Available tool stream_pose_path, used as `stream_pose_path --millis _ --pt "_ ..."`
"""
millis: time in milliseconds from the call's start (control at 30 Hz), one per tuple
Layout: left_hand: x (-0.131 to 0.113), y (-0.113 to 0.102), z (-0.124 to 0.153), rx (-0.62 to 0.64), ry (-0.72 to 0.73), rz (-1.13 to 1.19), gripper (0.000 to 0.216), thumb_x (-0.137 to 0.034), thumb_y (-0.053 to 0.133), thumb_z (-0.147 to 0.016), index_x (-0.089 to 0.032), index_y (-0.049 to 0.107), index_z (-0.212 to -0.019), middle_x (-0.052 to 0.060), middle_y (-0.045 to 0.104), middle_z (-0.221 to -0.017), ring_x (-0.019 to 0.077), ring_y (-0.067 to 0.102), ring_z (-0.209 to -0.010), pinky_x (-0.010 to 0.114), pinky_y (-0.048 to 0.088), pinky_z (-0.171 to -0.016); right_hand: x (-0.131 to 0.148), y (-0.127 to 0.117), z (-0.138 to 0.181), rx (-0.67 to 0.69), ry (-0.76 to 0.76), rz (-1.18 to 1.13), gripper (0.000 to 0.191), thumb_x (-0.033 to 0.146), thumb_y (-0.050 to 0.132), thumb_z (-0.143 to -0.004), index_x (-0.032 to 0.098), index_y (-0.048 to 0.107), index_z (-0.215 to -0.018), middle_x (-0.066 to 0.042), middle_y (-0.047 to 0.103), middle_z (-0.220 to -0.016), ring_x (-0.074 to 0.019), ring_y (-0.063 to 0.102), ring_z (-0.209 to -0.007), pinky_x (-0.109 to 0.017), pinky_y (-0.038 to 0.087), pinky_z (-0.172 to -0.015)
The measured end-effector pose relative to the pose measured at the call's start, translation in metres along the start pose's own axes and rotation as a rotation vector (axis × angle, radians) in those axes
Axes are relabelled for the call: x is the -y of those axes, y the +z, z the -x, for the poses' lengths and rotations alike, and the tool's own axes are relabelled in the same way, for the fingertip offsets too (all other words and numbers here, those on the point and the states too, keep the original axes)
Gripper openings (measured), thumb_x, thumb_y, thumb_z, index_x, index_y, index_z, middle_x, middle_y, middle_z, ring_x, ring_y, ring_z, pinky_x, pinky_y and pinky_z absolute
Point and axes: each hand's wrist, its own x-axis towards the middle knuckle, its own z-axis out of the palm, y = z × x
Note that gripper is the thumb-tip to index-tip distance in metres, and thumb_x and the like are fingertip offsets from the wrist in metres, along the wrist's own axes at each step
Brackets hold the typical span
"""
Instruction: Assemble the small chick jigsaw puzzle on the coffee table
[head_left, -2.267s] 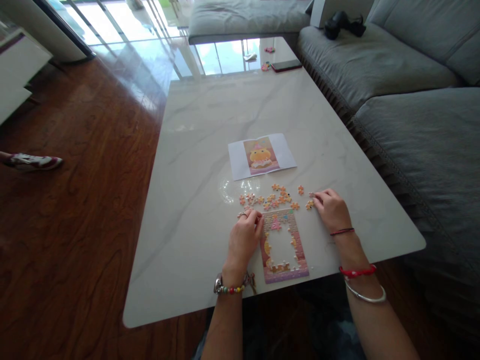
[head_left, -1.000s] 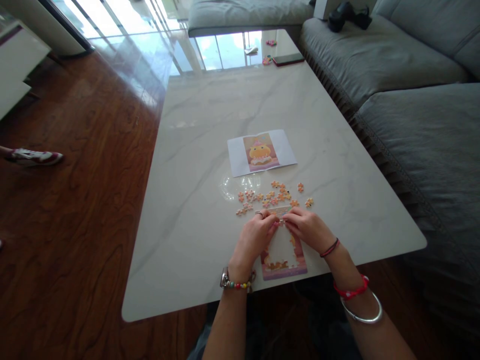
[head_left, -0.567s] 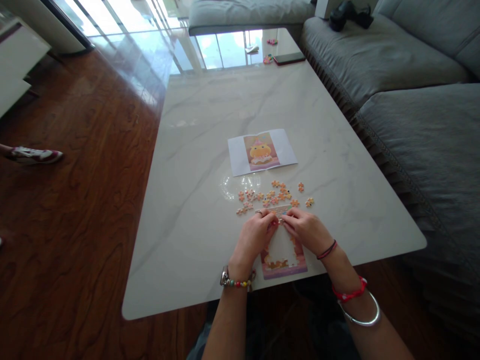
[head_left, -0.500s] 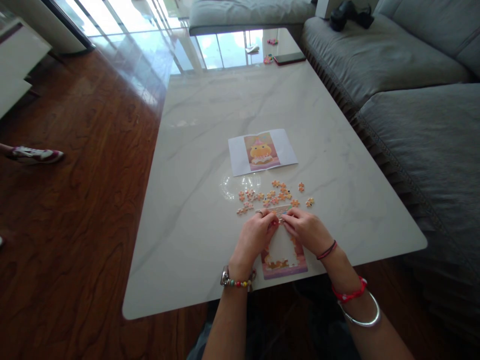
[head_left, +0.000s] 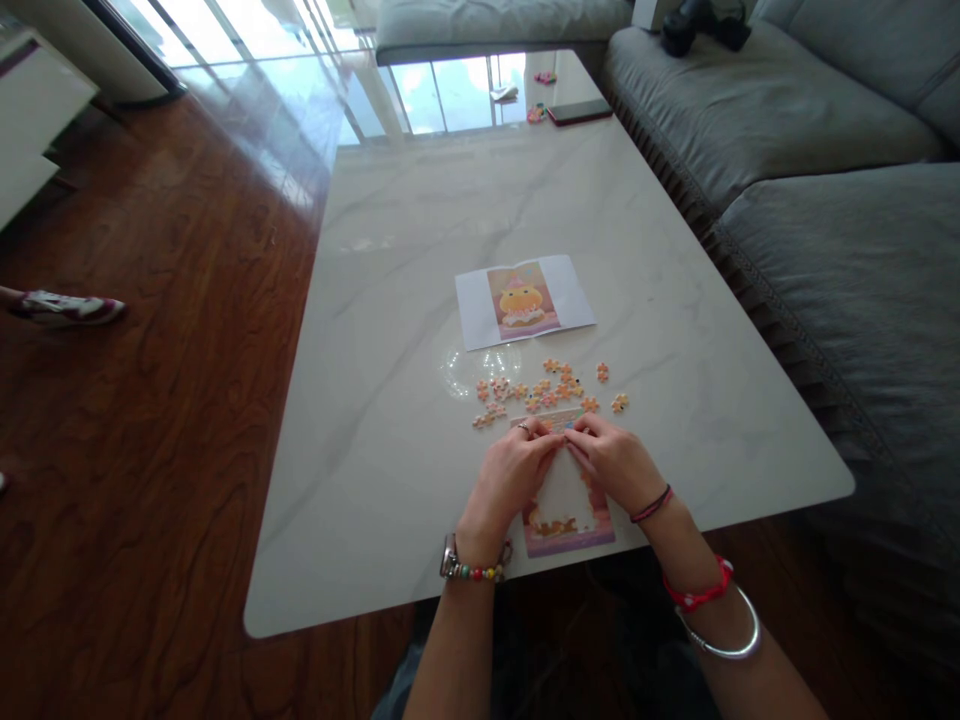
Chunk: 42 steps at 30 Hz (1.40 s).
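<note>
A jigsaw puzzle (head_left: 571, 541) with a finished border and an open whitish middle lies near the table's front edge. Above its upper part, my left hand (head_left: 517, 462) has its fingers pinched together. My right hand (head_left: 611, 458) meets it from the other side, thumb and fingers also closed, the fingertips of both nearly touching. Whatever is between the fingertips is too small or hidden to make out. Just past the hands, loose orange and pink puzzle pieces (head_left: 564, 391) lie scattered. Beyond those rests a paper sheet with a printed picture (head_left: 523, 303) of a yellow figure with a cake.
The white marbled table (head_left: 390, 430) reaches far ahead. A dark phone (head_left: 579, 112) and small colourful items (head_left: 536, 113) lie at its far end. A grey sofa (head_left: 840, 260) runs along the right. Someone's shoe (head_left: 71, 308) shows on the wooden floor at left.
My left fingertips have shifted slightly right, closer to the right hand's. A small pale bit seen between them before is now covered. The loose pieces look unchanged.
</note>
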Motion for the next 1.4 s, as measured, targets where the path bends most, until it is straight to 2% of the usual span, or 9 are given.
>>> stream_pose_path --millis 200,433,600,833,1000,1100,1267,1333,1400 --pt "-0.008 0.001 0.001 -0.038 -0.067 -0.067 0.021 -0.022 0.042 -0.085 -0.022 0.062 -0.092 0.004 0.058 -0.091 0.0137 0.054 -0.079 0.026 0.045 -0.07 -0.002 -0.007 0.008 0.03 0.041 0.016 0.019 0.02 0.043 -0.084 0.02 0.062 -0.085 -0.004 0.059 -0.086 -0.0114 0.054 -0.068 -0.023 0.037 -0.059" --pt "-0.029 0.005 -0.001 -0.03 -0.199 -0.207 0.014 -0.019 0.046 -0.082 -0.021 0.06 -0.082 0.005 0.057 -0.087 0.0161 0.052 -0.077 0.027 0.041 -0.064 0.041 -0.007 0.005 0.136 0.163 0.318 0.024 0.005 0.041 -0.079 0.012 0.062 -0.089 -0.012 0.059 -0.085 -0.0185 0.055 -0.068 -0.03 0.039 -0.054" --pt "-0.034 0.007 0.001 -0.023 -0.234 -0.232 0.014 -0.016 0.046 -0.081 -0.021 0.059 -0.083 0.005 0.057 -0.087 0.017 0.053 -0.076 0.027 0.041 -0.061 0.053 -0.001 0.004 0.15 0.167 0.326 0.026 0.004 0.04 -0.078 0.01 0.06 -0.095 -0.014 0.057 -0.09 -0.0199 0.056 -0.071 -0.031 0.042 -0.055" --pt "-0.007 0.007 -0.001 -0.087 -0.144 0.03 0.018 -0.02 0.043 -0.083 -0.02 0.06 -0.086 0.004 0.057 -0.088 0.012 0.055 -0.076 0.024 0.044 -0.068 0.013 -0.012 0.01 0.111 0.203 0.075 0.025 0.012 0.041 -0.08 0.02 0.059 -0.096 -0.007 0.056 -0.096 -0.0114 0.056 -0.064 -0.023 0.04 -0.054" --pt "-0.002 0.002 -0.003 -0.198 -0.151 0.198 0.016 -0.017 0.044 -0.081 -0.019 0.059 -0.089 0.003 0.056 -0.084 0.0103 0.054 -0.071 0.023 0.045 -0.068 -0.005 -0.009 0.013 0.09 0.116 -0.027 0.029 0.016 0.045 -0.079 0.026 0.058 -0.103 -0.004 0.055 -0.101 -0.0105 0.056 -0.068 -0.021 0.041 -0.057" --pt "0.003 -0.005 -0.003 -0.291 -0.191 0.187 0.016 -0.016 0.044 -0.081 -0.019 0.058 -0.088 0.002 0.056 -0.083 0.0103 0.053 -0.071 0.024 0.044 -0.069 -0.01 -0.004 0.011 0.033 0.114 -0.092 0.027 0.017 0.044 -0.08 0.024 0.06 -0.1 -0.004 0.056 -0.098 -0.0115 0.056 -0.07 -0.022 0.043 -0.061" --pt "0.015 -0.013 0.001 -0.371 -0.282 0.113 0.015 -0.017 0.045 -0.081 -0.018 0.057 -0.089 0.002 0.055 -0.085 0.0094 0.051 -0.065 0.025 0.043 -0.068 -0.038 -0.008 0.005 -0.265 0.268 -0.13 0.027 0.018 0.042 -0.081 0.016 0.06 -0.102 -0.009 0.055 -0.092 -0.0166 0.055 -0.078 -0.029 0.046 -0.071" --pt "0.019 -0.015 0.003 -0.384 -0.302 0.08 0.015 -0.017 0.045 -0.08 -0.018 0.057 -0.09 0.002 0.055 -0.086 0.0092 0.051 -0.063 0.025 0.044 -0.068 -0.051 -0.011 0.004 -0.279 0.301 -0.1 0.028 0.022 0.048 -0.078 0.015 0.059 -0.103 -0.01 0.053 -0.094 -0.0188 0.055 -0.082 -0.031 0.046 -0.074" --pt "0.022 -0.015 0.005 -0.374 -0.304 0.051 0.015 -0.017 0.045 -0.08 -0.018 0.057 -0.09 0.002 0.054 -0.087 0.0094 0.051 -0.063 0.025 0.044 -0.069 -0.061 -0.012 0.005 -0.213 0.292 -0.1 0.028 0.024 0.054 -0.075 0.015 0.059 -0.101 -0.01 0.053 -0.095 -0.0193 0.055 -0.083 -0.032 0.045 -0.076"
